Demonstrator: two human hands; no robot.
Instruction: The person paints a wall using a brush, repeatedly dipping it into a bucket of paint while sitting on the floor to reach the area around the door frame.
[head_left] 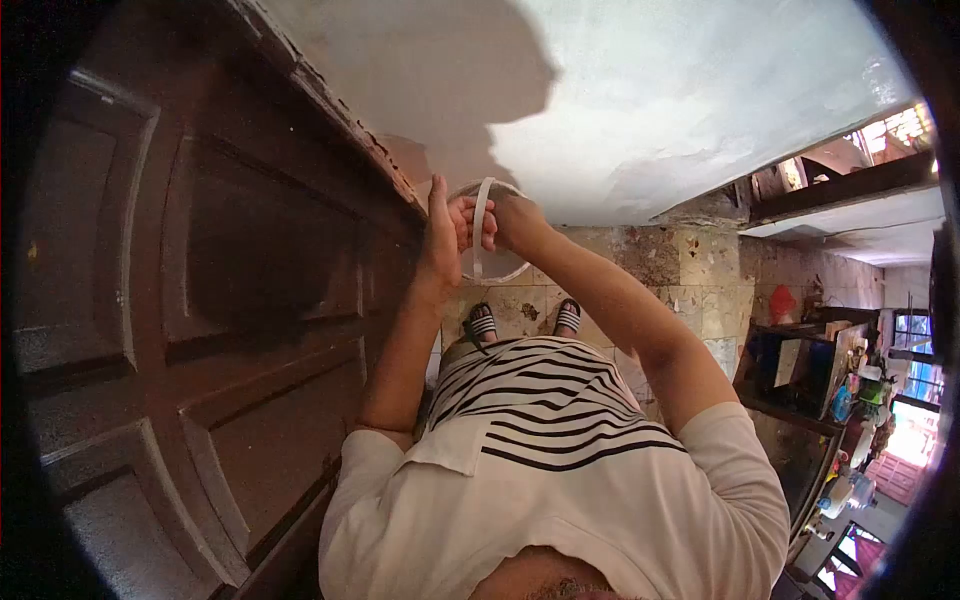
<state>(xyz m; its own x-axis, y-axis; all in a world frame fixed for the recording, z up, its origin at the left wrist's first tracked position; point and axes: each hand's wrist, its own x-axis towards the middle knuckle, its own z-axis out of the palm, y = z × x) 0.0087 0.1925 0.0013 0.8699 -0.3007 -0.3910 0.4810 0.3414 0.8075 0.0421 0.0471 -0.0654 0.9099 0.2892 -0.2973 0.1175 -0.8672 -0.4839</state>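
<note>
A round bucket [508,272] with a pale rim is in front of me, near the corner between the door and the wall. Its flat white handle [481,240] arches upward across the opening. My left hand [455,226] is at the left side, thumb pointing up and fingers curled under the handle. From the right, my right hand [516,220] reaches over the rim into the bucket's opening. Its fingers are in shadow and out of sight, so whatever they touch is hidden. The bucket's contents look brownish and cannot be made out clearly.
A dark brown panelled door [260,240] stands close on my left. Ahead rises a whitish, patchy wall [640,110]. Worn tiles [650,265] cover the floor under my striped sandals [482,322]. To the right is a dark cabinet [800,370] with several items on it.
</note>
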